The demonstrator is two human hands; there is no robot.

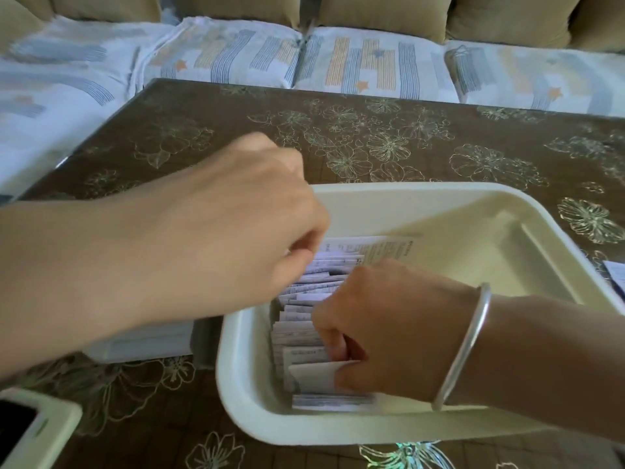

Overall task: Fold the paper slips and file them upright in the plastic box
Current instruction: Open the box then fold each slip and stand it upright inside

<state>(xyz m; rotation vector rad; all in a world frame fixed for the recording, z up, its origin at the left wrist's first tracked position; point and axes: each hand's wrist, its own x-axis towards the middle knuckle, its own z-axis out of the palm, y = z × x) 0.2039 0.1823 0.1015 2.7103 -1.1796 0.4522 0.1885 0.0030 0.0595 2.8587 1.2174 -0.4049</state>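
Filing is the step in hand, seen from the head camera: a person works both hands inside the box (439,194), which sits on the table (372,137) toward 5 o'clock of the frame.

The right hand (382,319), a bangle (468,343) on its wrist, comes in from 4 o'clock. Its thumb and curled fingers pinch a white slip (313,377) at the 6 o'clock end of the row.

The left hand (236,211) reaches from 9 o'clock with its fingers curled down onto the 12 o'clock end of the slips (301,330). Its fingertips are hidden, so whether it grips paper or only steadies the row cannot be told.

The slips stand on edge, packed in one row against the box's 9 o'clock wall. They are white with grey print and their tops are uneven. A wider printed sheet (382,247) leans at the far end. The 3 o'clock half of the box is bare.

The next move likely calls for seating the pinched slip upright in the row while the other hand stops its neighbours toppling. More paper seems to wait, judging by a loose corner (617,275) at 3 o'clock.
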